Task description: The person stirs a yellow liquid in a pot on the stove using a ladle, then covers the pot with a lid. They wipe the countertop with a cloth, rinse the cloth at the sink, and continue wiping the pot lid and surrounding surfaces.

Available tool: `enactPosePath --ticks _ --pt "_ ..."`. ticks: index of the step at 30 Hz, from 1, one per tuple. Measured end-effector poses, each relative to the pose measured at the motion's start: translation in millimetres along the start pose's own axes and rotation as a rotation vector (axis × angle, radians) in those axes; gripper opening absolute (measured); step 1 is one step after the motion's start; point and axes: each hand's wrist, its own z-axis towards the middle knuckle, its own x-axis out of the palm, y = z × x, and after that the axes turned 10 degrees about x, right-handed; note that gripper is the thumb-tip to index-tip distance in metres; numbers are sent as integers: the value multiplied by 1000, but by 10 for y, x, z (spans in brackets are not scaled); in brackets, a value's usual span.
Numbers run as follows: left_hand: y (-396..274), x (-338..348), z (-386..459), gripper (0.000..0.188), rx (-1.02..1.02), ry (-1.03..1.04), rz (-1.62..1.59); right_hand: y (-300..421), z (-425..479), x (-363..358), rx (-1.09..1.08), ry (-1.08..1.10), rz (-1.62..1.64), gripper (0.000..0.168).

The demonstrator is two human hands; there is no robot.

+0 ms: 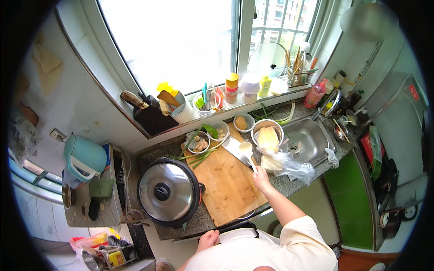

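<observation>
My right hand (261, 179) grips the handle of a white ladle-like spoon (245, 147), held over the right part of the wooden cutting board (225, 183). Beneath the spoon lies a cleaver, its broad blade (234, 149) on the board. My left hand (208, 239) is curled near the counter's front edge, by my waist; nothing shows in it. Cut green stalks (200, 158) lie at the board's far left, beside a bowl of pale pieces (200, 145). Left of the board stands an electric wok with a domed metal lid (166, 191).
Right of the board are a pot with a yellowish block (268, 137), a plastic bag (298, 168) and a steel sink (310, 139). A bowl with a potato (241, 122) stands behind. A knife block (152, 117), utensil holders and bottles line the windowsill. A teal kettle (83, 155) is at left.
</observation>
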Motion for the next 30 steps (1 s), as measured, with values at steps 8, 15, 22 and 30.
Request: enactPosePath --ticks 8,15,22,30 --pt "149 681 -3 42 71 -184 -169 -138 557 507 109 1 -66 49" --pt "139 784 -44 42 149 -163 -162 -82 478 388 62 78 85 50" --pt "192 739 -74 38 113 -45 -131 -5 -401 -843 -112 35 274 20" --pt "493 854 -6 26 -59 11 -138 -996 -495 -2521 333 -346 324 19"
